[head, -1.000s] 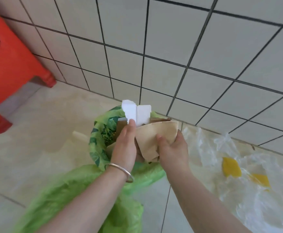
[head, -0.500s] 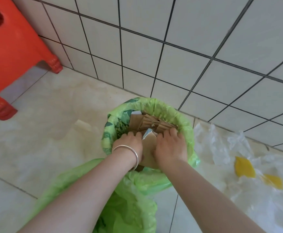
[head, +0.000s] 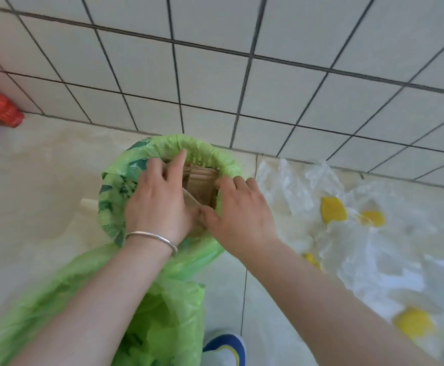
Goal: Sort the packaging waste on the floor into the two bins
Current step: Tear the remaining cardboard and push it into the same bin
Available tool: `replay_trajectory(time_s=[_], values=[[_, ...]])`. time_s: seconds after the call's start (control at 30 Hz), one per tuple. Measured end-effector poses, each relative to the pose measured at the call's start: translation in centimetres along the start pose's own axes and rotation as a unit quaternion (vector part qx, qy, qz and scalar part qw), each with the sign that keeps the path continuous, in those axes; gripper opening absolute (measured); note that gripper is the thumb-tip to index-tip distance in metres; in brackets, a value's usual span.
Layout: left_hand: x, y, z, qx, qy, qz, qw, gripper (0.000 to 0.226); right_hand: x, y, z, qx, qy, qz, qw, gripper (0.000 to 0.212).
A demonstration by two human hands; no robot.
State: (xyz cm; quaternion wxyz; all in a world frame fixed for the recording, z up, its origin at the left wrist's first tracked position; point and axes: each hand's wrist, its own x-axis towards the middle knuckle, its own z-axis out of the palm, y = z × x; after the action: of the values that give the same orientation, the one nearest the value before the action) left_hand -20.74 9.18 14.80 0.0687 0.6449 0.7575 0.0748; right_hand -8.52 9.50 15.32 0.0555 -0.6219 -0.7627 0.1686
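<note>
pressing flat brown cardboard pieces (head: 202, 183) down inside the round green-bagged bin (head: 210, 154) by the tiled wall, left hand (head: 157, 204) and right hand (head: 239, 212) both open-fingered directly above, cardboard standing on edge between them, equally near each.

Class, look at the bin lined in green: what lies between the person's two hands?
In the head view, brown cardboard stands packed in the bin, between the left hand and right hand.
</note>
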Motion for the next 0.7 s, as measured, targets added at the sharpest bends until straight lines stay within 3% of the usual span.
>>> replay_trajectory(time_s=[0.17, 0.4, 0.57, 0.7], values=[[-2.6, 8.2, 0.6, 0.006, 0.021, 0.183, 0.983, 0.057, -4.7, 6.3, -1.7, 0.093, 0.073, 0.095, 0.988, 0.031], [-7.8, 18.7, 4.0, -0.059, -0.081, 0.283, 0.954, 0.03, -12.5, 15.5, -2.4, 0.123, 0.14, 0.189, 0.964, 0.023], [-11.9, 24.2, 6.9, -0.084, -0.16, 0.35, 0.919, 0.024, -19.1, 21.4, -2.5, 0.096, 0.143, 0.233, 0.957, 0.021], [-14.0, 26.3, 10.4, -0.068, -0.265, 0.365, 0.89, 0.023, -23.5, 25.3, -1.0, 0.121, 0.135, 0.262, 0.948, 0.021]])
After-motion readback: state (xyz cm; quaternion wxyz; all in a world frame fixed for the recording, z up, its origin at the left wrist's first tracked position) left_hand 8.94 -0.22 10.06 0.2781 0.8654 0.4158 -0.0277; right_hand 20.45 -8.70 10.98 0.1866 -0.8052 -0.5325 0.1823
